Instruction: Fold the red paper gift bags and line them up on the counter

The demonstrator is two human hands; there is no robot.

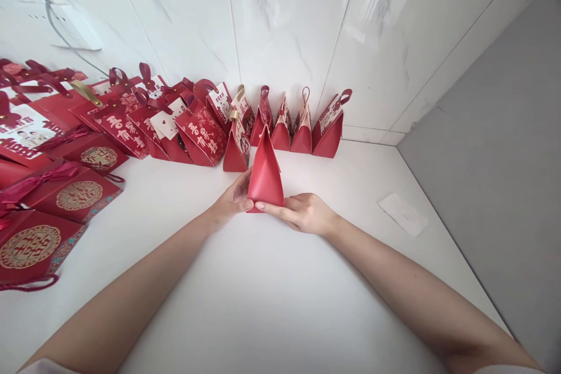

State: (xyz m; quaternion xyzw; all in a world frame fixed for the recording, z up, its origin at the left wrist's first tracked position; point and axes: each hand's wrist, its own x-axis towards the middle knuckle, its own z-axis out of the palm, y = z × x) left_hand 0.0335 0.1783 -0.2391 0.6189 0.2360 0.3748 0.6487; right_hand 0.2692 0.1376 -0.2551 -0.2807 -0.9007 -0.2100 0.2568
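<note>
A plain red, wedge-shaped gift box (266, 178) stands upright in the middle of the white table, its narrow side facing me. My left hand (231, 203) grips its left side, with the thumb at the lower front corner and the fingers partly hidden behind. On the other side, my right hand (307, 212) has its index finger laid along the lower front edge, the remaining fingers curled by the right corner. Just behind stands a similar box (236, 155) with a gold strap. The far sides of the held box are hidden.
Several red gift boxes (324, 131) with loop handles line the wall. To the left are patterned boxes (201, 131) and larger boxes with gold round emblems (79, 194) and ribbons. A white packet (403, 214) lies near the table's right edge. A cable (65, 40) hangs from a wall socket.
</note>
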